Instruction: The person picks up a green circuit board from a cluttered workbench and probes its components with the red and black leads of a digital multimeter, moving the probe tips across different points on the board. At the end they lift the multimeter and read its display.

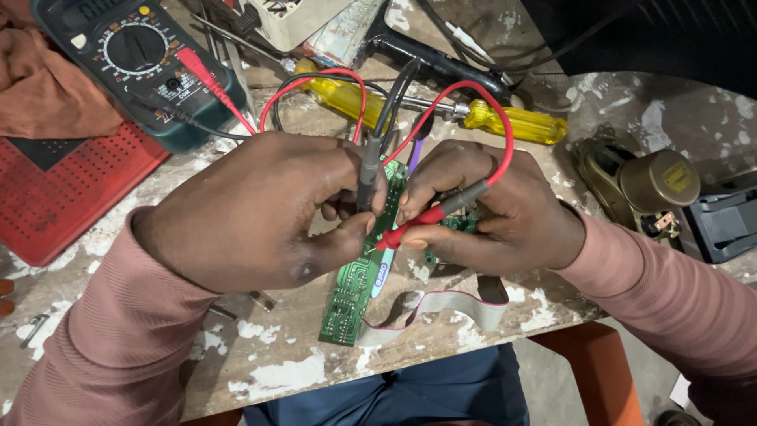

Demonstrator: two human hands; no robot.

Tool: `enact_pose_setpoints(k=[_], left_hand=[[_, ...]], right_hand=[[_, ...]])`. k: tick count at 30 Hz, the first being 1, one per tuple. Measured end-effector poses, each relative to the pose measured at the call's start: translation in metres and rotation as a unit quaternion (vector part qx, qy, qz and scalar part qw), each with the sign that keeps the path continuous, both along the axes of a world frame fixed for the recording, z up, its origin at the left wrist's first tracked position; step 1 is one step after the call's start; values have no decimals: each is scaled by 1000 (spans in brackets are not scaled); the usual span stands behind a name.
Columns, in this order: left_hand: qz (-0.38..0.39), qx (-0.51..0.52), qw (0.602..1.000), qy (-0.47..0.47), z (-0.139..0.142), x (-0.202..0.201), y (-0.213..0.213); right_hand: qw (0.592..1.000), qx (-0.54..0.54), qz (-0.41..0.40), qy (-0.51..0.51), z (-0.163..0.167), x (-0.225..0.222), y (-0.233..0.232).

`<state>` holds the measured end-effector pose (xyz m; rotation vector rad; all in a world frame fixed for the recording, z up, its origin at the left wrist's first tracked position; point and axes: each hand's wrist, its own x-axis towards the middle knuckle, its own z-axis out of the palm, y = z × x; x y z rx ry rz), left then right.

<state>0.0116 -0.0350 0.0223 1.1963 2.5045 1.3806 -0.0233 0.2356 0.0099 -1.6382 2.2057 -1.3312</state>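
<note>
- left hand (264, 209) curled over the green circuit board's (359, 288) left edge, fingers pinched tight
- right hand (493, 209) just right of it, fingertips pinched too, both forearms angled inward

A worn counter (284, 371) fills most of the view, its brown top scuffed and patched with flaking white paint. At its left lies a red perforated tray (55, 189) with a rust-brown cloth (39, 87) bunched above it. The far right corner is dark, where a black surface (654, 31) rises behind the counter. Below the near edge, an orange stool (599, 371) stands on a grey floor (639, 347). The light is dim and even, without hard shadows.
</note>
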Motion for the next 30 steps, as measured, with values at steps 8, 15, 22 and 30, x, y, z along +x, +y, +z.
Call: enact_pose_setpoints(k=[8, 15, 22, 30], left_hand=[[-3, -19, 1000, 9, 0, -1, 0], [9, -19, 999, -24, 0, 1, 0], [3, -19, 1000, 1, -1, -1, 0], [3, -16, 1000, 8, -2, 0, 0]], right_hand=[[1000, 0, -2, 9, 0, -1, 0], [1000, -4, 10, -19, -1, 0, 0], [1000, 5, 3, -3, -1, 0, -1], [1000, 6, -11, 20, 1, 1, -2]])
